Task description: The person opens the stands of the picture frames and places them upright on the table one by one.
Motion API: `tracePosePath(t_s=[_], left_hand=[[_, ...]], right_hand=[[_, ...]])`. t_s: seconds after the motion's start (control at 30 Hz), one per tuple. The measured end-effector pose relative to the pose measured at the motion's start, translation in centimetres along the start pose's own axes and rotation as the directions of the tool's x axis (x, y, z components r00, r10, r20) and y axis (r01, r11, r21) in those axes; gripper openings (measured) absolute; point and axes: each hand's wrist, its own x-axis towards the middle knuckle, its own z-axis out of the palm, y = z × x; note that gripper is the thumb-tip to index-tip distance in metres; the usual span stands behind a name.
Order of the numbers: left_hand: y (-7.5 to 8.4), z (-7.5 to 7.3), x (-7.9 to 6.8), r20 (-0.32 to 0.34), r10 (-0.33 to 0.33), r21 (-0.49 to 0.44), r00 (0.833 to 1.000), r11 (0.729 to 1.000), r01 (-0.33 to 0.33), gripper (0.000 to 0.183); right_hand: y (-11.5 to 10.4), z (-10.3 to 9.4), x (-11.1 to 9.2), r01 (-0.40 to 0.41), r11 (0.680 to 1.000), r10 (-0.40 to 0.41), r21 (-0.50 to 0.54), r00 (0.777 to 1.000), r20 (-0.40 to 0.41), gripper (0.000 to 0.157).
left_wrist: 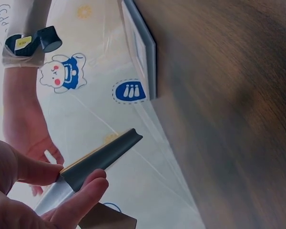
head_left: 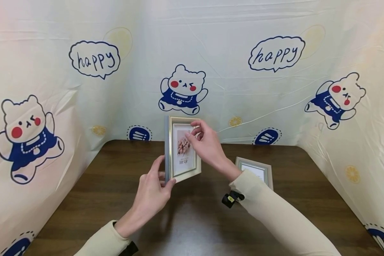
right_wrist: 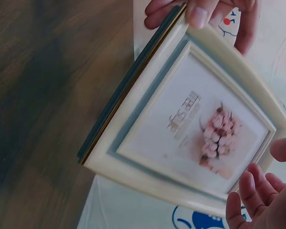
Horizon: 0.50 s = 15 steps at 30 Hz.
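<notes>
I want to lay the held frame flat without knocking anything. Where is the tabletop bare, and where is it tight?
Bare wood shows left of the left hand, toward the curtain's left fold, and along the near edge of the table between both sleeves. It is crowded on the right: the second frame lies just behind the right forearm, and the right hand reaches across the held frame.

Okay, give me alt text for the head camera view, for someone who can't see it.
Two hands hold a cream picture frame upright above a dark wooden table: the left hand pinches its lower left corner, the right hand touches its front. A second frame stands behind the right sleeve, before a cartoon bear curtain.
</notes>
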Motion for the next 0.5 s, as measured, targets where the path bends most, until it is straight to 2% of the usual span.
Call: tracePosePath(t_s=[0.17, 0.5], left_hand=[[0.1, -0.1, -0.1, 0.012, -0.030, -0.027, 0.999, 0.999, 0.030, 0.078], [0.3, -0.4, -0.4, 0.021, -0.064, -0.060, 0.998, 0.996, 0.065, 0.080]], right_hand=[[1.1, -0.3, -0.1, 0.003, 1.000, -0.003, -0.020, 1.000, -0.019, 0.031], [2.6, -1.0, -0.3, -0.047, 0.997, 0.045, -0.066, 0.998, -0.039, 0.037]])
